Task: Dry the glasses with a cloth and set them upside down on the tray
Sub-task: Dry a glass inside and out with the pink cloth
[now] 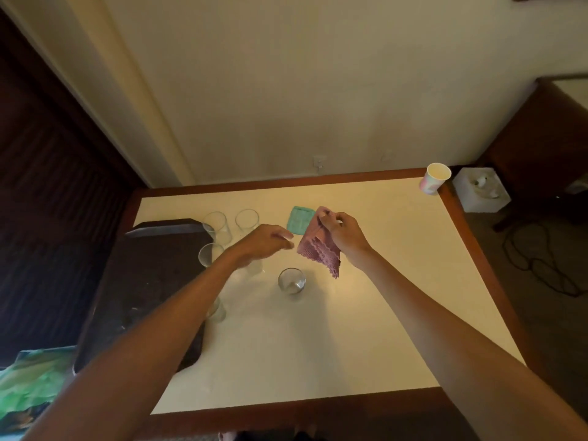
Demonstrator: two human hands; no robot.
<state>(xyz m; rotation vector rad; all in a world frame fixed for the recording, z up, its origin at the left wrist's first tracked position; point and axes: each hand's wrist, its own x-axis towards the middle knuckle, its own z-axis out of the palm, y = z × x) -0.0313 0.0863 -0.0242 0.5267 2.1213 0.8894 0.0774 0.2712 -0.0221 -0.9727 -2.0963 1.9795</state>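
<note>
Our left forearm [165, 323] hangs directly above upright glasses [219, 229] standing on the bench [350, 329] beside the tray [152, 268]; we judge a dip would topple one. The left grip [264, 241] is spread and empty, and the right grip [345, 232] pinches the pink cloth [318, 246].

Clear smooth glass tumblers [291, 281]; nubby pink cloth [319, 246], matt cream tabletop [366, 313] edged in wood, dark tray [149, 281]

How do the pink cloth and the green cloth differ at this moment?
The pink cloth is pinched in the right hand and hangs above the table; the green cloth lies on the table. The pink cloth droops in folds, while the green cloth is spread flat as a square. Both look like textured dishcloths.
</note>
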